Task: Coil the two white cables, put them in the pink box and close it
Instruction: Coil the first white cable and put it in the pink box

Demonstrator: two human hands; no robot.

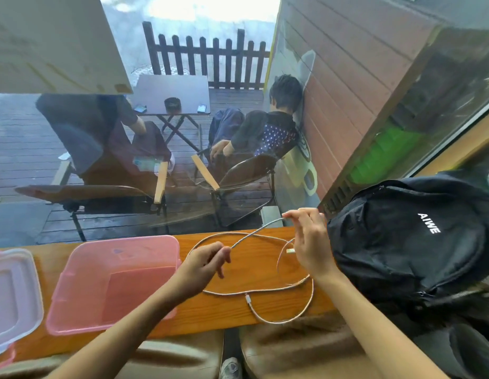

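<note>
Wooden counter (265,258) at window | left hand (207,262) and right hand (310,242) each pinch one white cable (254,232), span taut between them, rising rightward | slack loops under right hand | pink box (74,305) open, beside left hand

White capital letters reading "AIWE" stand on the front of the black backpack (413,236), which sits at the right end of the wooden tabletop (254,261). No other writing can be read.
</note>
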